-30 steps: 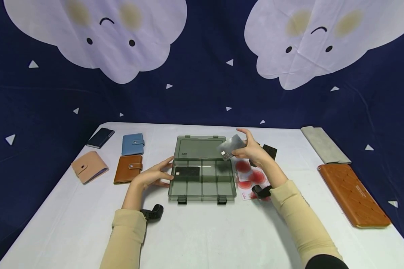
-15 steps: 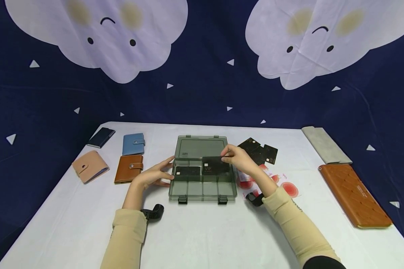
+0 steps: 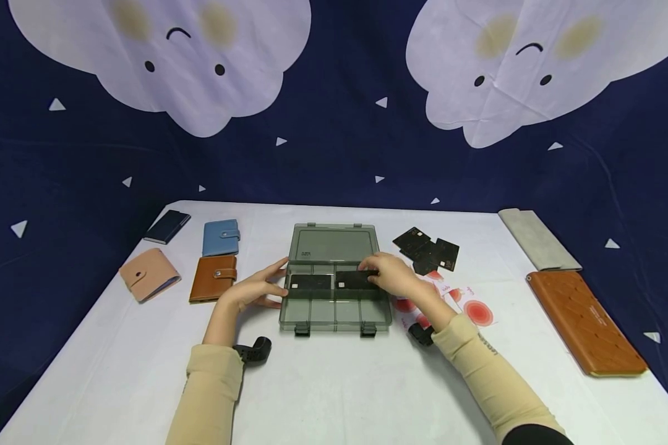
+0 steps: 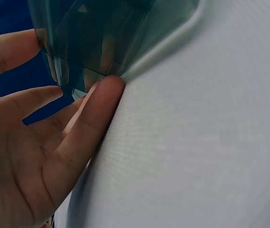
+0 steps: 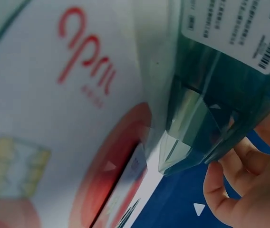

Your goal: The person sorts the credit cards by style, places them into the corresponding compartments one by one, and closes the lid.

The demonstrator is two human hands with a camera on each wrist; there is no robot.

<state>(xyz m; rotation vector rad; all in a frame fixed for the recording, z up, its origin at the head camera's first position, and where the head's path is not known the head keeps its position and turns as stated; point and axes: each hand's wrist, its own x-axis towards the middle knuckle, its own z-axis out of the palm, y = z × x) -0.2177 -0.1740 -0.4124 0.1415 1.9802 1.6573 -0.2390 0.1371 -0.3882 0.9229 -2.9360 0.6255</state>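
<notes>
A translucent grey-green organizer box (image 3: 320,316) lies with its lid (image 3: 334,242) folded back, divided into compartments. My left hand (image 3: 252,290) rests spread against its left side; in the left wrist view the thumb (image 4: 90,118) and fingertips touch the clear wall. At the right end, my right hand (image 3: 395,275) pinches a black card (image 3: 352,280) by its right edge, low over the middle compartments. Another black card (image 3: 310,282) lies to its left. In the right wrist view the fingers (image 5: 216,185) show beyond the box corner, and the held card is hidden.
Black cards (image 3: 417,245) and red-and-white cards (image 3: 479,313) lie right of the box. Blue (image 3: 219,237), brown (image 3: 213,279), pink (image 3: 148,275) and black (image 3: 167,227) wallets sit left. A brown quilted wallet (image 3: 584,324) and a grey pouch (image 3: 539,239) lie far right.
My right hand has carried the card left from above the card piles, then lowered it flat toward the box's right half. The left hand has stayed at the box's left side.
</notes>
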